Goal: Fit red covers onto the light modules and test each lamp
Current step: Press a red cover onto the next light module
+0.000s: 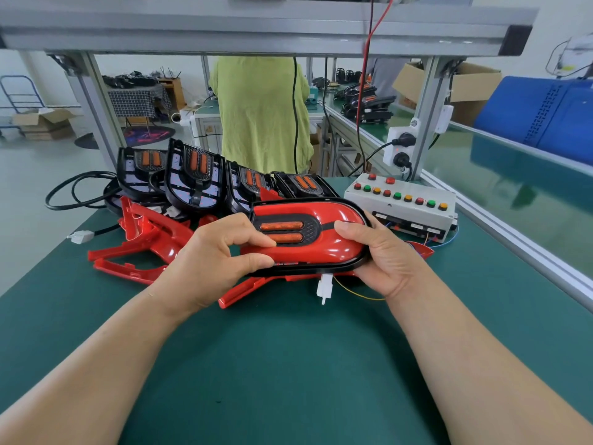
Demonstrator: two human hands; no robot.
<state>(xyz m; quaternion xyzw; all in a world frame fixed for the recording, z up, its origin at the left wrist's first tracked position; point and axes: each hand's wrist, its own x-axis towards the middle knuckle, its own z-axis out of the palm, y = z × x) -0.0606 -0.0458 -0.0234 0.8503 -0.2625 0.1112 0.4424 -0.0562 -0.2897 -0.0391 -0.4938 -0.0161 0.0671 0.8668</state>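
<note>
A black light module with a red cover (333,248) on it is held above the green mat, its two orange lenses facing me. My left hand (215,255) grips its left end, fingers curled over the lenses and lower edge. My right hand (378,252) grips the right end, thumb on the red cover. A white connector (324,285) on thin wires hangs below the lamp. Several bare black modules (192,175) stand in a row behind. Loose red covers (150,239) lie in a heap at the left and under the held lamp.
A white test box (401,203) with red, green and yellow buttons sits at the right rear. Black cables (73,191) coil at the left rear. An aluminium frame post (426,123) carries a socket block. A person in a green top (260,114) stands beyond the bench.
</note>
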